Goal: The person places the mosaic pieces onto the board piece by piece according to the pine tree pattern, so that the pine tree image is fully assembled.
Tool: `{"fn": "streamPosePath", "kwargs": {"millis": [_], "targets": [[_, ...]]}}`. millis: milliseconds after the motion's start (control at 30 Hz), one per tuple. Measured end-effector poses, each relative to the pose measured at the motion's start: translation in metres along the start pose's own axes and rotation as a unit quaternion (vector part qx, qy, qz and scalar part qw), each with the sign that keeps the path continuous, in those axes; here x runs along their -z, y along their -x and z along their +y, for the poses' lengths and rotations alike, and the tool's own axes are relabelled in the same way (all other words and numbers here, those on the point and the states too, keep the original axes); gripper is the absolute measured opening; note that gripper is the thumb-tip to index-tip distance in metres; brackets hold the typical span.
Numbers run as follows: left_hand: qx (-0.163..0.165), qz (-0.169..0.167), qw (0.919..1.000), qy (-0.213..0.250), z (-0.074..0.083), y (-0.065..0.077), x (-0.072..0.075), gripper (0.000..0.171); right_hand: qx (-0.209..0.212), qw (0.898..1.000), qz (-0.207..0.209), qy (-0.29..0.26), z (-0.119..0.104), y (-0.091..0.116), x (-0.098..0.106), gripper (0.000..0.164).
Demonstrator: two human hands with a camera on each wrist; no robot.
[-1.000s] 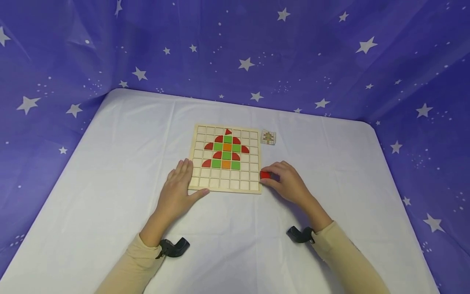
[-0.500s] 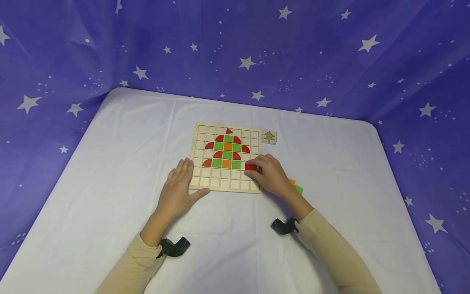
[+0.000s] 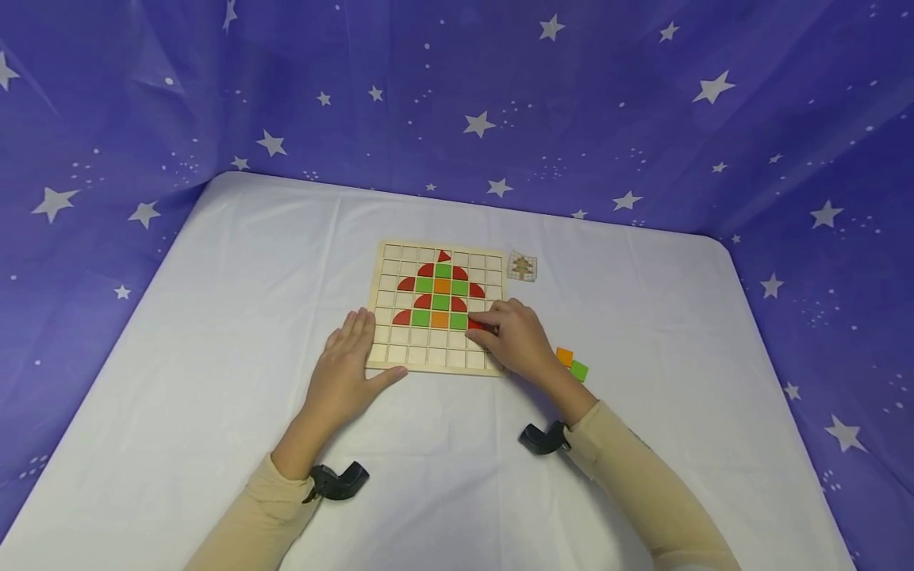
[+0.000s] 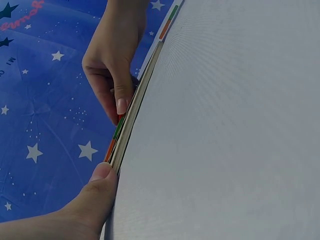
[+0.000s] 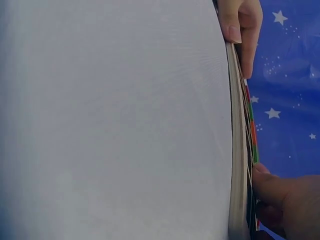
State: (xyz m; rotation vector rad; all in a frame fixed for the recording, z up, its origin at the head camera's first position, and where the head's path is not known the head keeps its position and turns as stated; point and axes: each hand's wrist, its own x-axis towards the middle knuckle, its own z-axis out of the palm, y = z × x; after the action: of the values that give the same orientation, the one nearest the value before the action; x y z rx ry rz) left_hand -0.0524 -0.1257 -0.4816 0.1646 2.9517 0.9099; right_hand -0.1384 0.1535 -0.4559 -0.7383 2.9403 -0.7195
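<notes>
A pale wooden grid board [image 3: 428, 355] lies on the table, with red, green and orange tiles forming a tree shape in its cells. My left hand [image 3: 346, 366] rests along its left edge, fingers straight and thumb at the near edge. Thumb and fingers of my right hand [image 3: 521, 339] pinch a red tile [image 3: 474, 323] over the board, just right of a green tile [image 3: 458, 320] at the end of the lowest row. Fingers partly hide that red tile. In the left wrist view, the left thumb [image 4: 101, 175] touches the board's edge.
An orange tile [image 3: 564, 356] and a green tile [image 3: 579, 371] lie on the white cloth [image 3: 657, 333] by the right wrist. A small card with a tree picture [image 3: 523, 267] sits off the board's upper right corner. A starry blue sheet [image 3: 400, 71] surrounds the table.
My right hand has moved left from beside the board to over it, carrying the red tile. The loose orange and green tiles have come into sight. My left hand stays put.
</notes>
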Motion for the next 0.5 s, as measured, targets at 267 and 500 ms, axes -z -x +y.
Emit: {"fn": "streamPosePath", "kwargs": {"millis": [267, 500], "targets": [[-0.001, -0.001, 1.0, 0.002, -0.0011, 0.0007, -0.0003, 0.108, -0.016, 1.0, -0.015, -0.016, -0.0014, -0.0005, 0.0001, 0.036], [-0.001, -0.001, 1.0, 0.004, 0.0006, 0.0009, 0.0011, 0.107, -0.006, 1.0, -0.007, -0.017, -0.0018, 0.0004, 0.0023, 0.032]]}}
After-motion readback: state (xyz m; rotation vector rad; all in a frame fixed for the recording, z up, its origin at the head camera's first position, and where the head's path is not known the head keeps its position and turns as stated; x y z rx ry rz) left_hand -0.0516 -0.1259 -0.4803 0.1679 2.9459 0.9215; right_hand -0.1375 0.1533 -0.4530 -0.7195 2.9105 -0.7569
